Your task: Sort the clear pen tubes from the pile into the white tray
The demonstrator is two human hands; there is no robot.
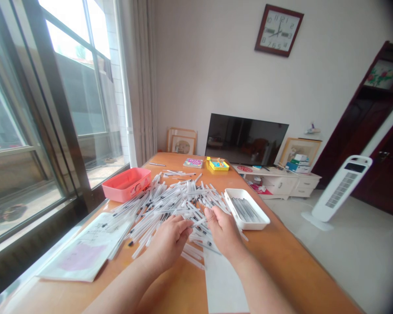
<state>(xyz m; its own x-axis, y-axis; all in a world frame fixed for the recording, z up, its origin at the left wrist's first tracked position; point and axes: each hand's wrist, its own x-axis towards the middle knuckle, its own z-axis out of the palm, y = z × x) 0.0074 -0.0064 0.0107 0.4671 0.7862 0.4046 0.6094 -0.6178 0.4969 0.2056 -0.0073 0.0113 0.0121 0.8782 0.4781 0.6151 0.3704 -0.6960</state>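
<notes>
Looks mid-sort: left hand (170,242) and right hand (224,233) both pinch pens (197,223) at the pile's (177,198) near edge, so easing one free probably wants a gentle tug.

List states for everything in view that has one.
left hand, fingers curled on the pens, grip unclear
right hand, fingers curled on the pens, grip unclear
pens, loose heap across the table
white tray, open, holds thin grey sticks
pink box, beside the heap, contents hidden
TV, screen dark
</notes>
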